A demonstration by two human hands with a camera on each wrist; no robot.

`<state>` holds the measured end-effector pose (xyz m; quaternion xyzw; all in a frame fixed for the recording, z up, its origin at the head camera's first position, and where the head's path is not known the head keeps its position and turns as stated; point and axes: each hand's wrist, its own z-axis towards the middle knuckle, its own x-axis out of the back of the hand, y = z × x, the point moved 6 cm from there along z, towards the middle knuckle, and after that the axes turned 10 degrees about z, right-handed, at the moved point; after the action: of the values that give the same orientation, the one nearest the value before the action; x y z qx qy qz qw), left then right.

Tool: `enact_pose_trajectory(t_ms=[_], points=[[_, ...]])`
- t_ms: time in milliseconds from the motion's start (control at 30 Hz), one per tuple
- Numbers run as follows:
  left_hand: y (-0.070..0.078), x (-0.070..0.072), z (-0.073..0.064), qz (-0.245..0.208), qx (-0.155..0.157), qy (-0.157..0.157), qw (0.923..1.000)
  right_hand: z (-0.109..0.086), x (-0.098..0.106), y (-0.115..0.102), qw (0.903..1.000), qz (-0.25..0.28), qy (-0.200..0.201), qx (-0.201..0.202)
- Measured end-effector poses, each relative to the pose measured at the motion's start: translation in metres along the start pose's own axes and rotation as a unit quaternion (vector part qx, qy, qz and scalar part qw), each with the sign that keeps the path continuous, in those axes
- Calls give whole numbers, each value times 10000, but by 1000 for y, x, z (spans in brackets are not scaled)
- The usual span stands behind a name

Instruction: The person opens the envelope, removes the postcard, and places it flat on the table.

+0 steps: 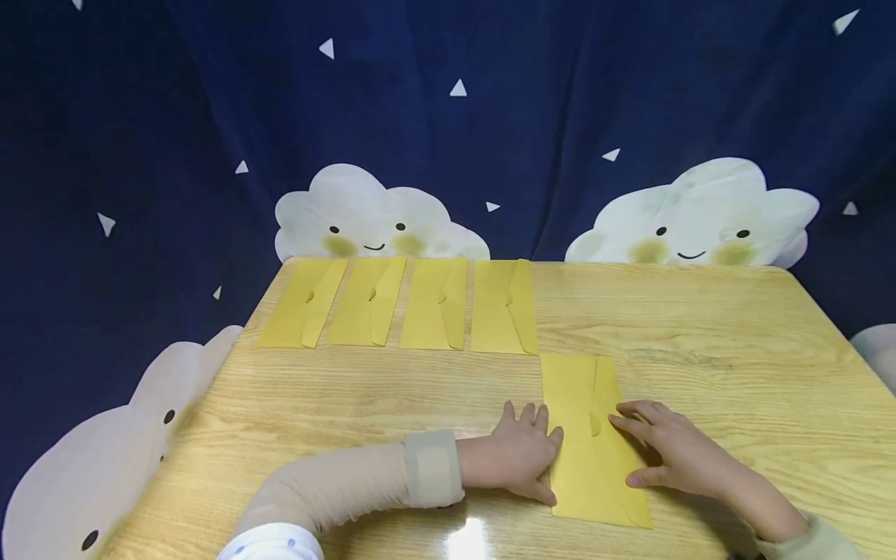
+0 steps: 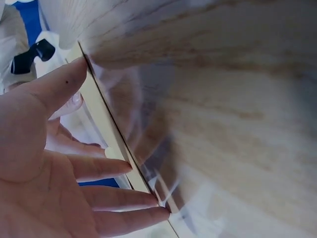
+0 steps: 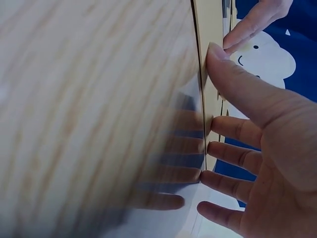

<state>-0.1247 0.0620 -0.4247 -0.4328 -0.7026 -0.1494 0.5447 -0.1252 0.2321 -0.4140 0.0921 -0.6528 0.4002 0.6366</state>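
A yellow envelope lies flat on the wooden table, its long side running away from me and its flap facing up on the right. At its left edge is my left hand, fingers spread, fingertips right at the paper. My right hand is at the right edge, its thumb over the envelope and its fingers extended. In the left wrist view, the fingertips of the left hand meet the envelope's thin edge. The right wrist view shows the right hand with thumb and fingertips along the same envelope.
Several more yellow envelopes stand in a row along the far left of the table: the outer left one, its neighbour, another, and one just beyond the handled envelope. A dark blue curtain with clouds hangs behind.
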Motion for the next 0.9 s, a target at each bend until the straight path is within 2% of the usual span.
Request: enact_pose_trajectory(t_ms=[67, 133, 267, 333, 433, 633, 800, 900], points=[[-3, 3, 1, -194, 21, 284, 9994, 0, -1, 0, 10000, 6, -36, -28], [-8, 8, 3, -440, 55, 709, 9965, 1, -1, 0, 10000, -12, -52, -49], [-19, 18, 8, -853, 30, 1537, 9844, 1, 0, 0, 10000, -46, -68, -50], [-24, 20, 11, -1183, 23, 1713, 9781, 0, 0, 0, 9999, -60, -74, -46], [-29, 21, 17, -1916, 9, 1724, 9662, 0, 0, 0, 9999, -73, -115, -55], [-34, 21, 29, -3333, -103, 1715, 9270, 0, 0, -2, 9999, -75, -119, 35], [-39, 19, 40, -4055, 21, 1637, 8993, 0, 1, -2, 9998, -91, -129, 90], [-43, 17, 48, -4251, 143, 1699, 8890, 2, 1, -1, 9998, -116, -160, 81]])
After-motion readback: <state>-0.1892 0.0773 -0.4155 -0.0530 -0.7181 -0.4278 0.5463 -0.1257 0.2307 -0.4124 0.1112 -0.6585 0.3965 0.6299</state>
